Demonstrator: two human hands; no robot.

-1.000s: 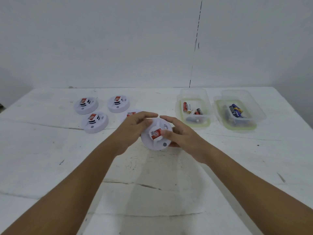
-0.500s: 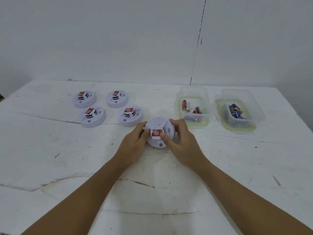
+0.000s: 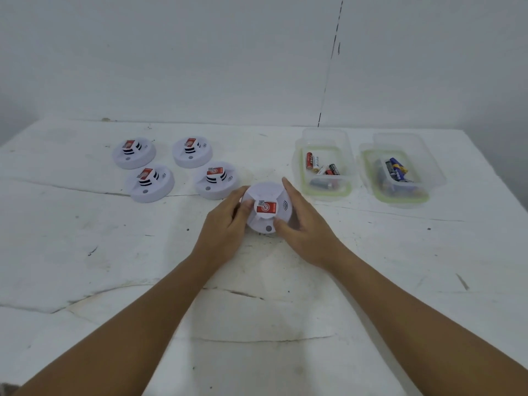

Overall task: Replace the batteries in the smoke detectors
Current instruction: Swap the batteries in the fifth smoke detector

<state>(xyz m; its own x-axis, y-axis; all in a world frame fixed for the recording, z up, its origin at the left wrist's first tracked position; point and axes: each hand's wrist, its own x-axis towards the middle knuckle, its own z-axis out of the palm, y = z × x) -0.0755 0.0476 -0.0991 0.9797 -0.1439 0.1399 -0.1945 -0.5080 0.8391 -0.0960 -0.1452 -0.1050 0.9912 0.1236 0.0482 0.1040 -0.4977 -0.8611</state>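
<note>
Head view: The smoke detector (image 3: 267, 207) sits on the table (image 3: 257, 324), face up, between both hands. The left hand (image 3: 225, 232) grips its left edge, fingers curled round the rim. The right hand (image 3: 304, 232) cups the right side, fingers reaching along the far edge, thumb pressing the near rim. This two-sided hold likely steadies the housing for twisting it open. Four other detectors (image 3: 171, 170) wait in a group to the left. Two clear containers (image 3: 365, 167) holding batteries (image 3: 321, 167) stand within reach on the right.

Hidden: the detector's underside and battery compartment. Which container holds fresh cells cannot be determined.
</note>
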